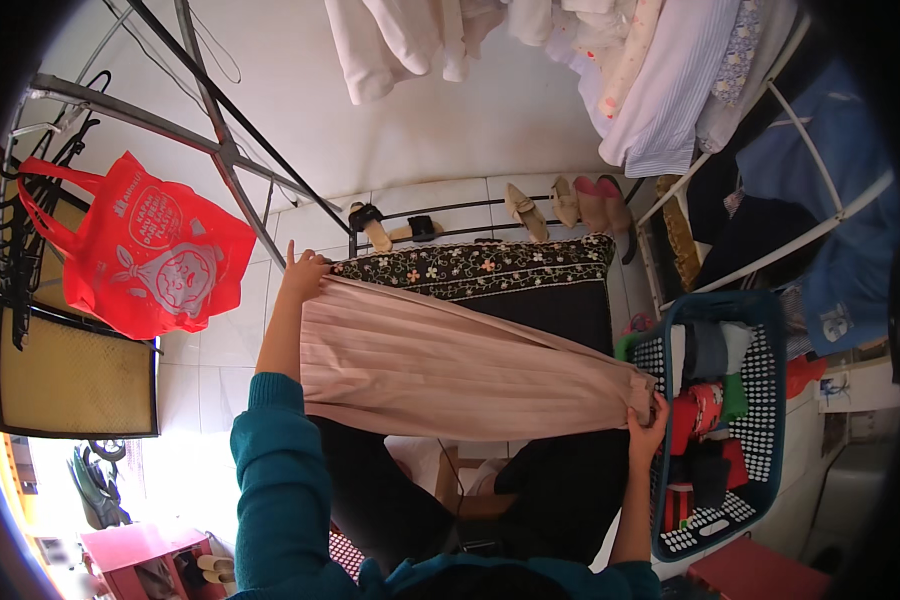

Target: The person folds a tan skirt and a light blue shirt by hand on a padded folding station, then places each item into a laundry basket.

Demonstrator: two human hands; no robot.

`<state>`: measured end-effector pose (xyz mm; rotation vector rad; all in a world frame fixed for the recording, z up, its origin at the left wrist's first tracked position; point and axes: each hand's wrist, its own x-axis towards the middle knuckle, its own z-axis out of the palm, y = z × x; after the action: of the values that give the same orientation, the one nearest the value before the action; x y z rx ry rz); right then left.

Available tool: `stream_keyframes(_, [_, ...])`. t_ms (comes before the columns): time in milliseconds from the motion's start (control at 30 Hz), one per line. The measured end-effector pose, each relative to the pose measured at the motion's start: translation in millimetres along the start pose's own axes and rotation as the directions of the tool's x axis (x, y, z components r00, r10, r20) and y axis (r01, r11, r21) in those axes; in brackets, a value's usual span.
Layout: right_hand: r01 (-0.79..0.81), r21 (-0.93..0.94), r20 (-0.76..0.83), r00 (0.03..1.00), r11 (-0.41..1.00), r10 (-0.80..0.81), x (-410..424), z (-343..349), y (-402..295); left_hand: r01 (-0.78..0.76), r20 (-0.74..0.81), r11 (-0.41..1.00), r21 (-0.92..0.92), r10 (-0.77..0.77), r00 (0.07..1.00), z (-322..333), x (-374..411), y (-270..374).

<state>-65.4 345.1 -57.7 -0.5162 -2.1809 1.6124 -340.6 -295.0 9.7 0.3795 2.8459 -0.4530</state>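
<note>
A pale pink pleated skirt (450,360) is stretched sideways across my lap. My left hand (309,271) is at its wide hem on the upper left, with the index finger pointing up and the others bent at the fabric edge. The gathered waistband (640,394) at the other end is pinched in my right hand (649,420). Under and behind the skirt lies a black cloth (547,307) with a floral embroidered border (487,262), spread over a surface that is hidden.
To the right stands a blue plastic laundry basket (776,420) with rolled clothes. A red bag (157,255) hangs at left by black hangers (26,247). Metal racks flank both sides; hanging clothes (660,90) are at the top. Shoes (525,212) sit on a rack beyond the cloth.
</note>
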Motion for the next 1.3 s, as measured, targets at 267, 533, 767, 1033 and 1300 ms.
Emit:
stream_keyframes(267, [0.003,-0.014,0.009,1.000,1.000,-0.003,1,-2,6,0.131,-0.018,0.977,0.166,-0.129,0.991,1,4,-19])
stream_keyframes(533, [0.009,-0.013,0.013,1.000,1.000,-0.009,-1,-3,7,0.123,-0.443,0.982,-0.143,-0.174,0.879,-7,-66,-50])
stream_keyframes(767, [0.047,-0.017,0.006,0.999,0.999,-0.047,-1,4,2,0.535,0.010,0.845,-0.006,-0.535,0.845,90,-188,-26])
stream_keyframes(1033, [0.059,-0.110,0.007,0.998,0.992,-0.058,-5,8,-5,0.504,0.150,0.553,-0.664,-0.561,0.814,166,-181,-26])
stream_keyframes(1300, [0.228,-0.764,0.146,0.972,0.603,-0.182,-10,23,-83,0.572,-0.011,0.535,-0.622,-0.737,0.676,110,-141,18])
